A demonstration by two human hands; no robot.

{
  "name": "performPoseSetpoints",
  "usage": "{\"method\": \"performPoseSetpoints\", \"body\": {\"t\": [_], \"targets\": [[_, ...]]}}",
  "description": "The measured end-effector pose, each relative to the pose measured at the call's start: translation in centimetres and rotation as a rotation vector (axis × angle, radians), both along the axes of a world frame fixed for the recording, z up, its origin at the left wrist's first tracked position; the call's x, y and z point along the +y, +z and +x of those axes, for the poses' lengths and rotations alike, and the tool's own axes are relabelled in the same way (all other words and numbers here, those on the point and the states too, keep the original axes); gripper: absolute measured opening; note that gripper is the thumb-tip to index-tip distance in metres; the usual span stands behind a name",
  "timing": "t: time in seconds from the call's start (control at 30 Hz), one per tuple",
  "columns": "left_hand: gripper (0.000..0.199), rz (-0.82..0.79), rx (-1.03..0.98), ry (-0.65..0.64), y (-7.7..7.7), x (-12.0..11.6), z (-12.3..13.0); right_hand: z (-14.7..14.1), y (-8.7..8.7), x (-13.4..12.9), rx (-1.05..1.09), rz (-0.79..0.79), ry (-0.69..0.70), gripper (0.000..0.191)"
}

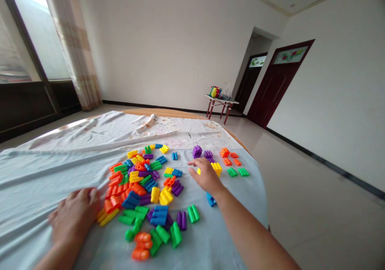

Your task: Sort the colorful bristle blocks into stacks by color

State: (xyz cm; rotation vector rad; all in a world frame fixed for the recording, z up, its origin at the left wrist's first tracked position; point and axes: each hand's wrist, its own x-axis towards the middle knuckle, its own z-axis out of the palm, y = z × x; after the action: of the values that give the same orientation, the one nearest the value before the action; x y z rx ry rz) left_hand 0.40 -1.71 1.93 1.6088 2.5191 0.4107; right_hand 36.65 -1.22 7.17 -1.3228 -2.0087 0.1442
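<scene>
My left hand lies flat on the cloth, its fingertips beside the left edge of a mixed pile of plastic toy blocks. Orange blocks and yellow blocks are nearest to it. Over the right part of the table, my right hand has thumb and index finger apart, with nothing visibly gripped. Yellow blocks show behind it, partly hidden by the hand. Just beyond stand purple blocks. A blue block is partly covered by my right forearm.
Orange blocks and green blocks lie in small groups at the right. More green blocks lie at the front. A light blue cloth covers the round table. A small table with bags stands farther back.
</scene>
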Motion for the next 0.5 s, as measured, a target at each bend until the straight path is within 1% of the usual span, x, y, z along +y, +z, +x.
{"method": "performPoseSetpoints", "body": {"t": [0.1, 0.17, 0.23, 0.33, 0.43, 0.5], "targets": [[0.067, 0.005, -0.027, -0.003, 0.2, -0.1, 0.2, -3.3, -1.4, -0.4, -0.104, -0.123, 0.093, 0.024], [0.066, 0.028, -0.034, -0.005, 0.2, -0.2, 0.2, -4.4, -2.2, -0.3, -0.172, -0.172, 0.114, 0.029], [0.065, 0.04, -0.041, -0.005, 0.2, -0.3, 0.2, -4.8, -2.6, -0.3, -0.225, -0.195, 0.117, 0.032], [0.065, 0.04, -0.046, -0.007, 0.1, -0.4, 0.2, -4.7, -2.9, -0.5, -0.263, -0.201, 0.046, 0.03], [0.063, 0.038, -0.043, -0.001, 0.2, -0.4, 0.2, -4.6, -3.3, -0.8, -0.272, -0.228, -0.057, 0.02], [0.064, 0.04, -0.041, 0.0, 0.3, -0.4, 0.3, -4.6, -3.7, -0.9, -0.293, -0.271, -0.078, 0.024]]}}
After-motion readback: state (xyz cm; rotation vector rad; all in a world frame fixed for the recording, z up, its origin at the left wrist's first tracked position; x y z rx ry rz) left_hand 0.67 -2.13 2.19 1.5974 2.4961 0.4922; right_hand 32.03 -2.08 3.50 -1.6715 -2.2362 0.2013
